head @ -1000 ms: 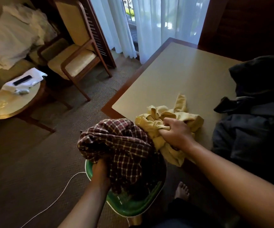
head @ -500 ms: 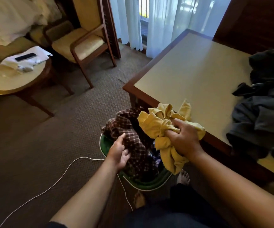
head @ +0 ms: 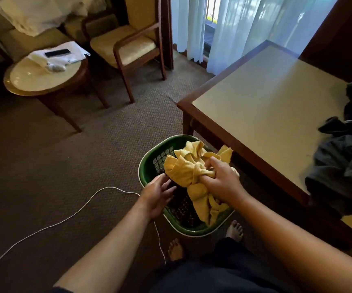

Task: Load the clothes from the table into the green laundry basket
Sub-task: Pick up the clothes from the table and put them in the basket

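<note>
The green laundry basket [head: 149, 163] stands on the carpet by the table's near corner. My right hand [head: 221, 182] is shut on a bunched yellow garment [head: 183, 168], held over the basket with its tail hanging inside. At the basket's left rim hovers my left hand [head: 157, 194], fingers apart and holding nothing. Dark plaid cloth lies deep in the basket, mostly hidden. A pile of dark grey and black clothes [head: 344, 157] rests on the table [head: 266, 98] at the right edge.
A white cable [head: 69, 218] snakes over the carpet left of the basket. My bare feet [head: 235, 230] stand just behind it. A round side table [head: 33, 79] with a phone and cloths, and a wooden armchair [head: 128, 47], stand at the back left.
My left hand let go of the plaid shirt, which dropped into the basket. My right hand carried the yellow garment off the table edge and over the basket.
</note>
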Action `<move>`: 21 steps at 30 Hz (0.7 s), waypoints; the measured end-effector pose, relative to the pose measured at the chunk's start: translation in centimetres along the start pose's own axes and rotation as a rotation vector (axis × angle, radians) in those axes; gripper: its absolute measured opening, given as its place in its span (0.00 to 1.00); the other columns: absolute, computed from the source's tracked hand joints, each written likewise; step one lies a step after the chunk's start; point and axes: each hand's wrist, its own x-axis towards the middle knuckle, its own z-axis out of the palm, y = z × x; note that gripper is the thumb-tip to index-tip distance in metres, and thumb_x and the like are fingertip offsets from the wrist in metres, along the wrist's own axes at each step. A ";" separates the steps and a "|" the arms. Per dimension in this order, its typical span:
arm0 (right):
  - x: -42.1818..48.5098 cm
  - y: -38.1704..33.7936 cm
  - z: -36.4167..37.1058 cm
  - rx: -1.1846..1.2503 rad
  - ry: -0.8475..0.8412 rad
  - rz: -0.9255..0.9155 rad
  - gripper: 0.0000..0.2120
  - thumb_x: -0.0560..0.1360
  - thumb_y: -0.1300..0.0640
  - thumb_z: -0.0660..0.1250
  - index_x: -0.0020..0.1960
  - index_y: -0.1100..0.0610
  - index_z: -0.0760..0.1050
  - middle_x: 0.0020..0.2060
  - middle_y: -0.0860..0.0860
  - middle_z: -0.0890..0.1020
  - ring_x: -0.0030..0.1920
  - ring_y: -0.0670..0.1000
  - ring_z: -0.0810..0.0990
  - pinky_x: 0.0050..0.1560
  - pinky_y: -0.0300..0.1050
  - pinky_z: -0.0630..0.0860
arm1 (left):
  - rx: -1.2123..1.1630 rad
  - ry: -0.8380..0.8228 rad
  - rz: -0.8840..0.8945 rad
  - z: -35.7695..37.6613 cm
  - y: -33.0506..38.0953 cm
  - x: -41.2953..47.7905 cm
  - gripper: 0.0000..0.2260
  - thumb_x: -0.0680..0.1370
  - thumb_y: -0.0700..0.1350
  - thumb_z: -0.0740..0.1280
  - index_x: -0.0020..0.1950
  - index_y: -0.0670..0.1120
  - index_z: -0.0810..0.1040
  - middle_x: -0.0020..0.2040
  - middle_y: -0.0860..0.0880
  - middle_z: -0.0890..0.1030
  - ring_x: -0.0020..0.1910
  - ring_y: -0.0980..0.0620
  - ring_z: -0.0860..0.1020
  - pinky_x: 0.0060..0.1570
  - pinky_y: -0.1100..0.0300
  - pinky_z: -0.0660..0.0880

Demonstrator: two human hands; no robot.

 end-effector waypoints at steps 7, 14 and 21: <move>2.6 1.0 1.1 -0.296 -0.294 0.131 0.22 0.75 0.44 0.65 0.68 0.44 0.72 0.70 0.47 0.73 0.69 0.52 0.72 0.68 0.62 0.70 | -0.009 0.129 -0.046 -0.8 -1.6 0.4 0.22 0.87 0.38 0.58 0.81 0.47 0.64 0.79 0.39 0.68 0.73 0.39 0.74 0.74 0.45 0.67; 6.4 1.7 2.9 -0.495 -0.531 -0.009 0.24 0.77 0.45 0.64 0.72 0.48 0.71 0.71 0.49 0.73 0.68 0.54 0.74 0.66 0.59 0.74 | -0.095 0.255 -0.049 0.5 -3.3 1.8 0.22 0.87 0.38 0.57 0.82 0.45 0.62 0.79 0.39 0.68 0.75 0.39 0.72 0.75 0.47 0.65; 14.4 7.9 8.7 -0.683 -0.772 -0.202 0.26 0.79 0.45 0.64 0.74 0.51 0.66 0.69 0.53 0.75 0.65 0.57 0.75 0.63 0.57 0.76 | 0.173 0.435 0.003 1.5 -6.7 11.5 0.24 0.85 0.43 0.64 0.81 0.51 0.65 0.79 0.44 0.69 0.74 0.45 0.72 0.73 0.46 0.71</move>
